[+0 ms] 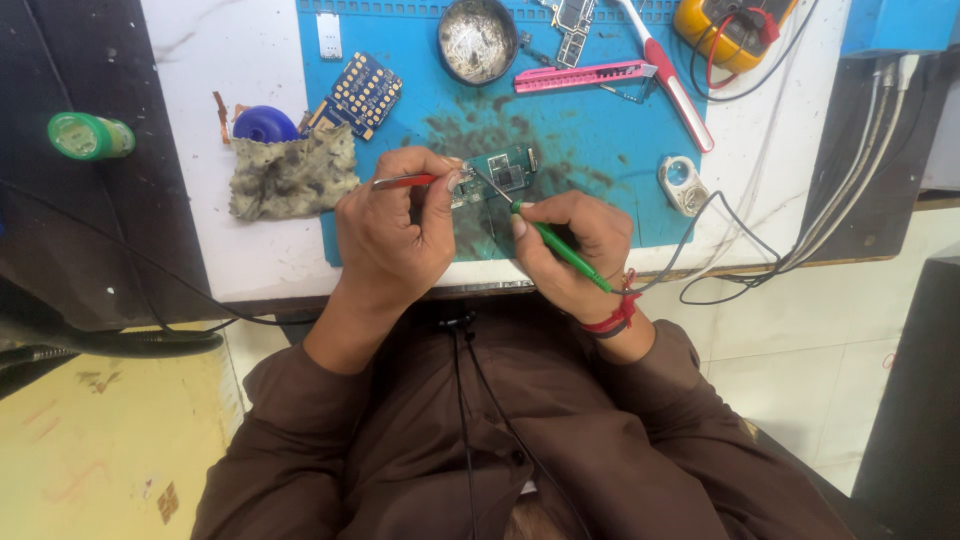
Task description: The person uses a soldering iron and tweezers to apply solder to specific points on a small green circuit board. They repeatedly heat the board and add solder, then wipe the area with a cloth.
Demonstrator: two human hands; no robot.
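A small green circuit board [508, 170] lies on the stained blue work mat [600, 130] near the table's front edge. My left hand [392, 228] grips red-handled tweezers [405, 181] whose tips rest at the board's left edge. My right hand [570, 250] holds a green-handled soldering iron [560, 248] like a pen, its thin metal tip touching the board. A grey cable runs from the iron off to the right. Red thread is tied around my right wrist.
On the mat lie a round tin of solder wool [477, 40], a pink knife [585, 75], a red-handled tool [678, 92], a blue test board [362, 95] and a yellow multimeter [730, 25]. A dirty rag [292, 175] and blue dome [264, 124] sit left.
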